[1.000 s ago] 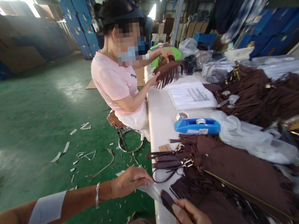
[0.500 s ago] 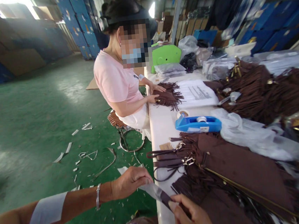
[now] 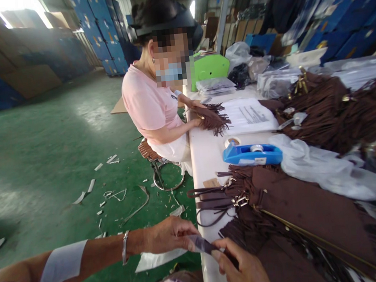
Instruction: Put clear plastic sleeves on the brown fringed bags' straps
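Note:
At the table's near-left edge, my left hand (image 3: 173, 235) pinches a translucent white strip (image 3: 159, 259), which hangs below it on the left. Part of this strip overlaps the end of a dark brown strap (image 3: 206, 245). My right hand (image 3: 241, 264) has its thumb and fingers closed on that strap, close to my left fingertips. Just right of my hands lies a dark brown fringed bag (image 3: 307, 209) with a gold zipper and metal clasps. Its looped straps reach over the table edge.
A blue tape dispenser (image 3: 252, 154) stands beyond the bag, beside crumpled clear plastic (image 3: 326, 167). Further back, a person in a pink shirt (image 3: 146, 100) handles a fringed brown piece (image 3: 214, 117). More fringed bags (image 3: 338, 113) are piled on the right.
My left hand has moved right, closer to my right fingertips. The white strip now hangs out to the left under it. The other person's fringed piece has been tilted up.

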`<state>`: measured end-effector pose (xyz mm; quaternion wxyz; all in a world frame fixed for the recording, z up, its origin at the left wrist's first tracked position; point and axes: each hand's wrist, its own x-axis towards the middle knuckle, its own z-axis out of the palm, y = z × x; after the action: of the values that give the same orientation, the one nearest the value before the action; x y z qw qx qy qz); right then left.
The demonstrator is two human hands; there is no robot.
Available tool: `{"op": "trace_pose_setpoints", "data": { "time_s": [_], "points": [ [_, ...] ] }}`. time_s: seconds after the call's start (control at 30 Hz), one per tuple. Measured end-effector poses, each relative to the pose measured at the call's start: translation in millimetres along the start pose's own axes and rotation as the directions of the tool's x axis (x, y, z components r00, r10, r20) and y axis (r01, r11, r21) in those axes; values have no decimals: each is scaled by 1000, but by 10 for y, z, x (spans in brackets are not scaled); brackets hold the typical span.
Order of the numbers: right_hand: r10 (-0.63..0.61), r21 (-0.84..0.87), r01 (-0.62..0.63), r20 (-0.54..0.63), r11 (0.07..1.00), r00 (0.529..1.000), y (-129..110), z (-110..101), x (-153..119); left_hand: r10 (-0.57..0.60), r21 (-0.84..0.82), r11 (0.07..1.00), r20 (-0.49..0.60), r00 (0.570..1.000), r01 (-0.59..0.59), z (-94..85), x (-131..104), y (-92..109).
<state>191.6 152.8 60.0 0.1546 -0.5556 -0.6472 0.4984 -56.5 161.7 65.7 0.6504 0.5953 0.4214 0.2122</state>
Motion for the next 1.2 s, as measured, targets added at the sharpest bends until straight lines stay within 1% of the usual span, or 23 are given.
{"op": "trace_pose_setpoints", "data": {
  "time_s": [0.1, 0.17, 0.23, 0.33, 0.43, 0.5, 0.6, 0.7, 0.8, 0.87, 0.93, 1.0, 1.03, 1.1, 1.2],
  "points": [
    [-6, -15, 6, 3, 1000, 1000, 1, 3, -15, -42, -84, 996, 4, 999, 42, 40, 27, -34],
    [-16, -45, 16, 2, 999, 1000, 13, 3, -22, -56, -68, 996, 6, 998, 56, 52, 37, -38],
    [-41, -96, 42, 18, 995, 999, 34, 2, -29, -45, 11, 999, -7, 999, 45, 54, 40, -27],
    [-91, -208, 97, 39, 973, 995, 77, 12, -44, 5, 132, 991, -41, 999, 0, 56, 40, -12],
    [-150, -311, 139, -9, 940, 989, 118, 43, -67, 30, 182, 983, -50, 998, -21, 68, 38, -20],
    [-183, -334, 160, -39, 929, 982, 126, 72, -76, 43, 237, 971, -54, 998, -29, 87, 36, -25],
    [-209, -336, 184, -40, 924, 977, 75, 133, -66, 77, 319, 946, -46, 996, -59, 137, 47, -30],
    [-183, -387, 167, -5, 907, 983, -21, 211, -52, 100, 372, 924, -15, 995, -87, 194, 82, -80],
    [-175, -420, 164, 13, 893, 985, -15, 246, -72, 36, 383, 923, 13, 999, -38, 184, 96, -200],
    [-237, -403, 216, -2, 889, 972, 92, 222, -107, -28, 374, 927, -6, 1000, 28, 123, 66, -290],
    [-299, -403, 266, -19, 876, 954, 242, 177, -139, -88, 357, 929, -52, 995, 101, 48, 10, -355],
    [-311, -432, 272, -22, 860, 950, 367, 151, -146, -144, 323, 933, -72, 987, 160, 9, -47, -387],
    [-304, -445, 264, -18, 856, 953, 402, 154, -137, -170, 300, 936, -68, 983, 182, 15, -65, -395],
    [-288, -449, 260, 7, 855, 958, 406, 200, -107, -206, 261, 942, -53, 977, 213, 83, -71, -416],
    [-282, -428, 263, 18, 865, 959, 294, 340, -72, -245, 226, 941, -54, 968, 251, 261, -14, -493]
  ]
}}
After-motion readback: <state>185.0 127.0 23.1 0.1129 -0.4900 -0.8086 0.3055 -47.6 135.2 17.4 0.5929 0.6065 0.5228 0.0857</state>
